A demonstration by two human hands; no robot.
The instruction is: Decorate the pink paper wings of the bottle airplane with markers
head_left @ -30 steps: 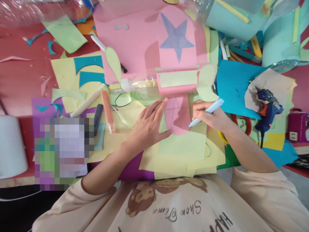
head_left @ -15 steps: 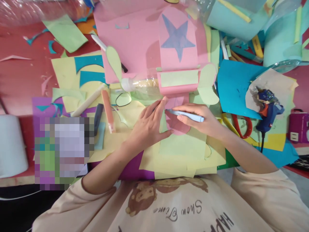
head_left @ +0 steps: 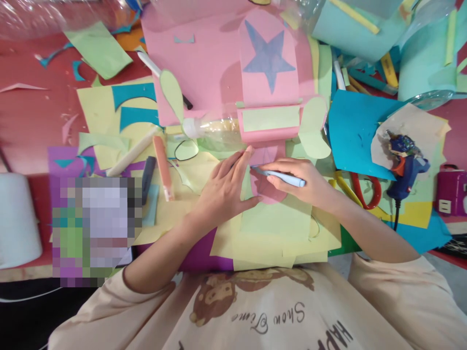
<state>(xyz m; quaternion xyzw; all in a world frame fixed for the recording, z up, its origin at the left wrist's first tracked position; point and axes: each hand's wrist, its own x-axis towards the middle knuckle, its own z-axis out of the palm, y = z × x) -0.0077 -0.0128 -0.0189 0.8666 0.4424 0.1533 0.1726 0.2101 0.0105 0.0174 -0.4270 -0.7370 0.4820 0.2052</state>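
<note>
My right hand (head_left: 301,181) grips a light blue pen (head_left: 286,178), its tip on a pink paper piece with a rounded end (head_left: 270,193). My left hand (head_left: 228,182) lies flat with fingers stretched out, pressing the left edge of that piece. Beyond both hands is a clear plastic bottle (head_left: 221,129) lying on its side, wrapped in pink paper with a pale green strip (head_left: 270,118). Pale green rounded paper shapes (head_left: 314,129) stick out beside it. A pink panel with a blue star (head_left: 270,56) rises behind the wrap.
On the right, a blue glue gun (head_left: 404,170) rests on paper scraps near red-handled scissors (head_left: 368,192). To the left lie an orange marker (head_left: 162,167), a dark marker (head_left: 148,180) and a white roll (head_left: 18,218). Large pink paper (head_left: 204,68) covers the back.
The pen has shifted slightly, its back end tipping a little lower and to the left with my right hand. My left hand stays in place.
</note>
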